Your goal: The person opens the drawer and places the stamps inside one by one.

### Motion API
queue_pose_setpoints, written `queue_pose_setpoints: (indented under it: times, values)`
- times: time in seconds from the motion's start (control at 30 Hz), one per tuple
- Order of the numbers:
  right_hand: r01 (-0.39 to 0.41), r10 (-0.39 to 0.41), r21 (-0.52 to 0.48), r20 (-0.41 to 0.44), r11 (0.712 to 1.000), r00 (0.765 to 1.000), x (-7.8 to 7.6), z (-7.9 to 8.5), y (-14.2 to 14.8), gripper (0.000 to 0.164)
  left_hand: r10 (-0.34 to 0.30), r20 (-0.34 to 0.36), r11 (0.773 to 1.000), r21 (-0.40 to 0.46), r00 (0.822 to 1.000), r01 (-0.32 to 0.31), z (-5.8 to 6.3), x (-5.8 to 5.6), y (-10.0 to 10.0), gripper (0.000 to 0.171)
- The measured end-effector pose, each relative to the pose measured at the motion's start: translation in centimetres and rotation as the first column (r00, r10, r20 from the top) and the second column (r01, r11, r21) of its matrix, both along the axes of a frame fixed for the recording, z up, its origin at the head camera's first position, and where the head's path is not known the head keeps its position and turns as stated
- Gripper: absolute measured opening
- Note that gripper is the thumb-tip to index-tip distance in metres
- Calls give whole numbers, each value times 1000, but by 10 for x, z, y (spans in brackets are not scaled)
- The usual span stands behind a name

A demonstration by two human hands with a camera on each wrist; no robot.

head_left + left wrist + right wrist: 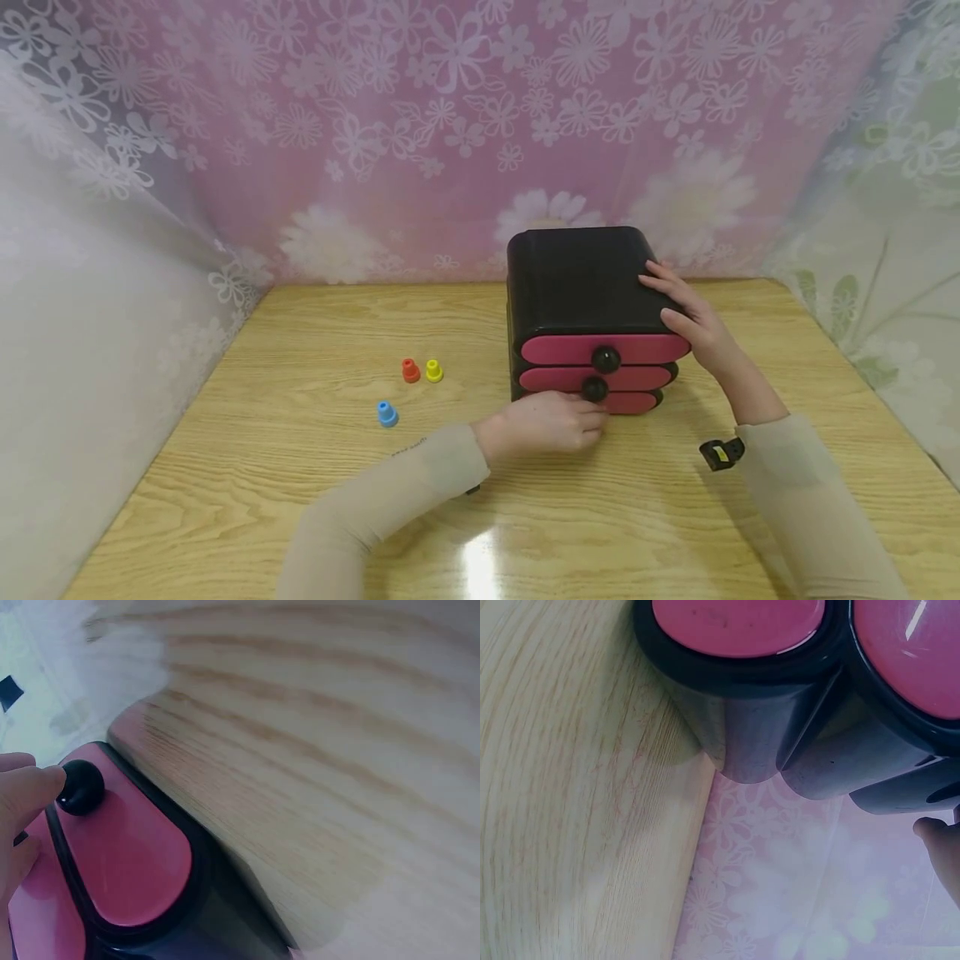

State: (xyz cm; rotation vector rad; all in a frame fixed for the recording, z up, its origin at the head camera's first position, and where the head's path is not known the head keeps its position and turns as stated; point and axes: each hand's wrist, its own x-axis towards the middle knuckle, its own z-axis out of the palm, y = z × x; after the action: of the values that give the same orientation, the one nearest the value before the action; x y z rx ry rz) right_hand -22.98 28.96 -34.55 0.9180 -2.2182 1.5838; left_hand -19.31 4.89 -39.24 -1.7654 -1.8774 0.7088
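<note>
A black drawer box (588, 279) with three pink drawer fronts stands on the table, each front flush with the body. My left hand (551, 423) is at the bottom drawer (139, 862) and covers its knob in the head view. In the left wrist view, its fingers grip that round black knob (81, 787), one fingertip against the side. My right hand (693, 321) rests on the box's upper right edge, fingers spread over the top and side. Only part of this hand (945, 851) shows in the right wrist view. Round knobs stick out from the top drawer (555, 349) and middle drawer (551, 380).
Left of the box lie three small stepped pegs: a red peg (410, 371), a yellow peg (434, 372) and a blue peg (387, 414). The wooden table (300, 350) ends at a flowered pink curtain (420, 167). A black strap device (722, 454) hangs by the right sleeve.
</note>
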Motion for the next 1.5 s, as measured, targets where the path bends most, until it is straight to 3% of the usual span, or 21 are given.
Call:
queue_pose_setpoints:
  times: [0.37, 0.73, 1.0, 1.27, 1.5]
  values:
    - [-2, 2, -14, -2, 1000, 1000, 1, -1, 0, 40, 38, -18, 999, -1, 999, -38, -9, -8, 3, 33]
    - [-3, 3, -13, 4, 1000, 1000, 3, -2, 0, 40, -24, -58, 1000, -9, 998, 23, -11, -9, 9, 32]
    - [-7, 7, -20, 6, 1000, 1000, 3, -2, -1, 40, -30, -67, 999, -44, 997, 27, -12, -9, 11, 32]
    - [-7, 7, -11, 1, 1000, 1000, 2, -2, -1, 40, -27, -1, 996, -83, 1000, 26, -12, -3, 11, 31]
    - [-2, 2, -2, 5, 1000, 1000, 0, 0, 0, 41, -66, 19, 995, -78, 998, 67, -5, 13, 10, 31]
